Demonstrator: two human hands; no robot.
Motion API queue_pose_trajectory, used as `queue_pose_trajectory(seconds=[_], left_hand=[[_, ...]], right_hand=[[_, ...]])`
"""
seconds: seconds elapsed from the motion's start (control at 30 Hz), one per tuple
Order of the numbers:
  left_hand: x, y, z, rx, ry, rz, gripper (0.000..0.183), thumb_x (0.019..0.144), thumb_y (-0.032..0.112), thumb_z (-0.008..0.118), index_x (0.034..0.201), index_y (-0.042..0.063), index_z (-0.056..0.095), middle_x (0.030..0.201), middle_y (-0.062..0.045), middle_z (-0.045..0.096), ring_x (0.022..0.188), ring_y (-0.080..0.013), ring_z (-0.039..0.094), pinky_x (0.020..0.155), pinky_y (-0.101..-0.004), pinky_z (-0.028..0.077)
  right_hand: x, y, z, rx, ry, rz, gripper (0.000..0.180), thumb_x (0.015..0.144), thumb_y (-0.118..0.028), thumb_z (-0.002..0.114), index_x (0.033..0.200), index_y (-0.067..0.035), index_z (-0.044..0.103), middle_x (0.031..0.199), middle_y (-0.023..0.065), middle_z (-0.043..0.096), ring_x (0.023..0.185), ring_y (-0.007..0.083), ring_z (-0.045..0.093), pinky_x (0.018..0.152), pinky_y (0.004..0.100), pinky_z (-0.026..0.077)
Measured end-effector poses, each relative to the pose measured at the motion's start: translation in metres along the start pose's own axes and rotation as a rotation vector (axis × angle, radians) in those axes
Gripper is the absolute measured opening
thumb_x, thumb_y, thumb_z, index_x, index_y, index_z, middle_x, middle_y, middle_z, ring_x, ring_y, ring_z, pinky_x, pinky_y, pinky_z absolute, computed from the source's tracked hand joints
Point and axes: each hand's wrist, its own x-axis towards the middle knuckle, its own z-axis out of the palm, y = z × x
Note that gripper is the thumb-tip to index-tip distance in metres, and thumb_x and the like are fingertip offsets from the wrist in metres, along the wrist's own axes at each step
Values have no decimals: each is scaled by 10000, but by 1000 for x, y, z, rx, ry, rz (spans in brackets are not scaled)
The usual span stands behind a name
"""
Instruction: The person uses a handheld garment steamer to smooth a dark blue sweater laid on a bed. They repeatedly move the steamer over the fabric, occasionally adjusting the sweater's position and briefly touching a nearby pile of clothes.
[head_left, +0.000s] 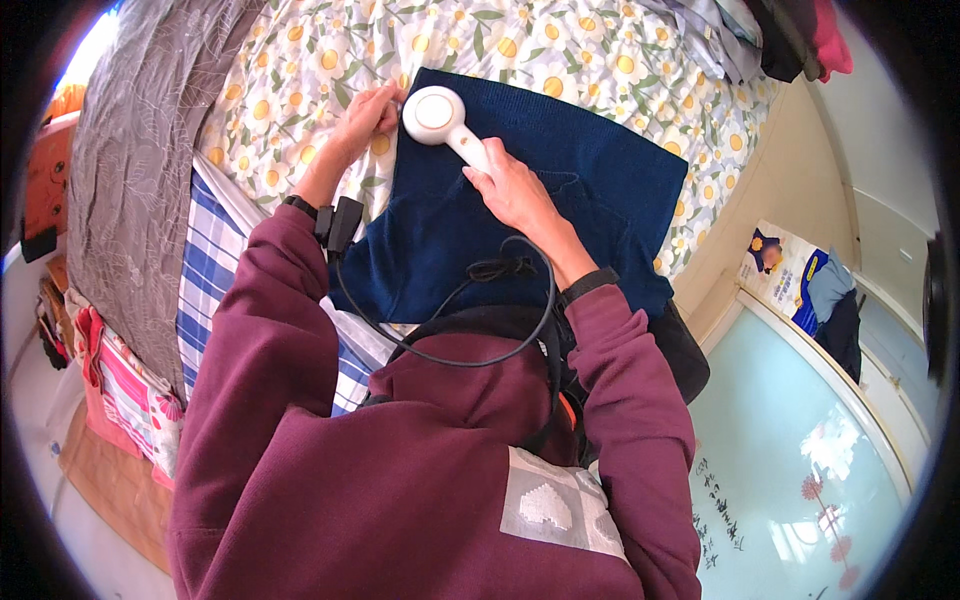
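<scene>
A dark blue knitted garment (600, 157) lies spread in front of me on a daisy-patterned bedspread (300, 67). My right hand (514, 184) grips the handle of a white round-headed fabric shaver (435, 114), whose head rests over the garment's far left corner. Beside that corner, my left hand (371, 116) has its fingers curled at the garment's edge; whether they pinch the knit cannot be told. A black cable (450, 363) loops below my hands from a black device (345, 225) on my left wrist. A bundled part of cable (501, 268) lies over the garment.
A grey-brown cloth (127, 187) and blue checked fabric (214, 262) cover the bed's left side. Clothes (720, 37) are piled at the far right. Near me on the right is a glass-topped table (795, 450); folded textiles (135, 397) sit at the left.
</scene>
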Motion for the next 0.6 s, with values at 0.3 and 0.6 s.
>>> queue_pose_trajectory(seconds=[0.3,0.6], left_hand=[[2,2,-3,50,-18,-23,682,1029,630,352,1100,4,612,556,65,346,514,-65,294,532,-235,241],[6,-2,-5,-5,-6,-53,705,1035,633,316,1087,-3,617,554,71,347,510,-62,286,518,-240,243]], right_hand=[[32,-13,-4,28,185,34,400,984,-359,572,1149,-27,423,1052,295,660,992,482,650,845,564,521],[25,-13,2,45,104,18,408,986,-371,564,1157,-32,415,1064,305,658,996,489,646,843,567,519]])
